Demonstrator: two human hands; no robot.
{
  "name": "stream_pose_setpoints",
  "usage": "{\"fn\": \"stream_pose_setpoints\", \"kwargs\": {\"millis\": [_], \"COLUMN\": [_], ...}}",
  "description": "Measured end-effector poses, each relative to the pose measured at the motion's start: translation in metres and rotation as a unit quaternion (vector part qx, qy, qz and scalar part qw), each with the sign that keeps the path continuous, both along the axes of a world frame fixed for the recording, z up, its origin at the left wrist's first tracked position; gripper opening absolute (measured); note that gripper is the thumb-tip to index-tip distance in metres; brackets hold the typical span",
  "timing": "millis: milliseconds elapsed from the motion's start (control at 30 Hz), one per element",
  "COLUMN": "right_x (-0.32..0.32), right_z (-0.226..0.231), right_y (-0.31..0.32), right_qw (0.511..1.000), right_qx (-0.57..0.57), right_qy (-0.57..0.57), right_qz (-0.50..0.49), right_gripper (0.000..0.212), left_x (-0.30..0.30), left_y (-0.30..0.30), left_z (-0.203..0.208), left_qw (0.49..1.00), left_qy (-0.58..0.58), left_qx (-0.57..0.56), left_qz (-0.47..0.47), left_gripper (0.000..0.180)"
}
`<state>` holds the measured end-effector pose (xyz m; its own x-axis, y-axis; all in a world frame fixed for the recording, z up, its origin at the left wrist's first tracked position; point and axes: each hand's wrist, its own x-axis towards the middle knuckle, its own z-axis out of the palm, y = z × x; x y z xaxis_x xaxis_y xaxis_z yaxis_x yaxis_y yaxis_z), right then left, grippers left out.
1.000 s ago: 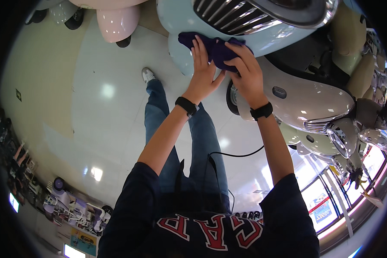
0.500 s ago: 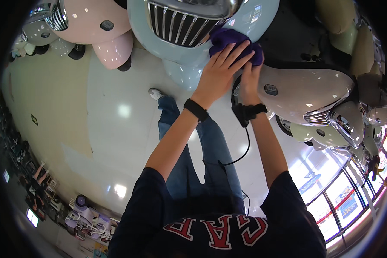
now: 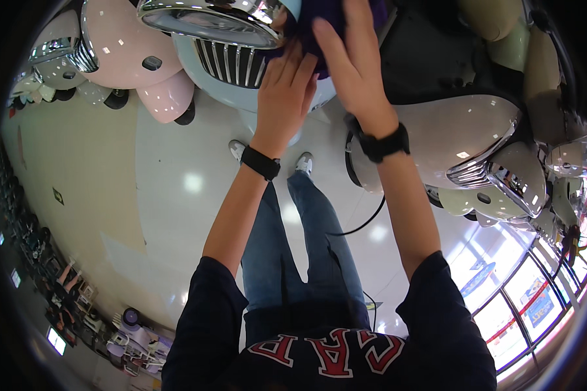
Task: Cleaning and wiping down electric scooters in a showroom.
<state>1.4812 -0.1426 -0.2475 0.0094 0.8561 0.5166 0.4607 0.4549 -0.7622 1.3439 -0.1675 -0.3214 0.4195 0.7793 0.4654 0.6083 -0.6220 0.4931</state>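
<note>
A bunched purple cloth (image 3: 309,36) lies against the front of a light blue scooter (image 3: 241,98), beside its chrome headlight (image 3: 209,25) and slatted grille (image 3: 231,65). My left hand (image 3: 284,94) is at the cloth's lower left edge, its fingertips partly tucked under the folds near the grille. Higher up and to the right, my right hand (image 3: 362,72) grips the same cloth, thumb apart from the fingers. The top of that hand and part of the cloth are cut off by the picture's upper edge.
A beige scooter (image 3: 450,130) stands close by my right forearm, with more scooters beyond it. Pink scooter bodywork (image 3: 127,49) is at the upper left. A black cable (image 3: 365,221) hangs below my right wrist. Glass doors (image 3: 509,326) are at the lower right.
Both hands and the cloth have moved up the scooter's front, toward the headlight. My left hand has shifted left to the grille. Both my feet now show, and the scooter sits further left.
</note>
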Motion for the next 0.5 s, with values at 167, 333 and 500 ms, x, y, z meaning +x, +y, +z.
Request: {"fn": "stream_pose_setpoints", "kwargs": {"millis": [167, 333, 500], "right_x": [0.007, -0.003, -0.009], "right_z": [-0.016, -0.081, -0.137], "right_y": [0.001, -0.043, -0.071], "right_qw": [0.991, 0.994, 0.958], "right_qx": [0.042, -0.021, -0.101], "right_qy": [-0.106, 0.037, 0.206], "right_qz": [-0.068, -0.101, -0.17], "right_gripper": [0.064, 0.074, 0.067], "left_x": [0.01, -0.02, -0.022], "left_y": [0.001, -0.024, -0.043], "left_z": [-0.024, -0.057, -0.078], "left_qw": [0.997, 0.995, 0.987], "left_qy": [0.002, 0.086, 0.15], "left_qx": [0.076, 0.047, 0.029], "left_qz": [0.012, -0.018, -0.047], "left_gripper": [0.044, 0.04, 0.044]}}
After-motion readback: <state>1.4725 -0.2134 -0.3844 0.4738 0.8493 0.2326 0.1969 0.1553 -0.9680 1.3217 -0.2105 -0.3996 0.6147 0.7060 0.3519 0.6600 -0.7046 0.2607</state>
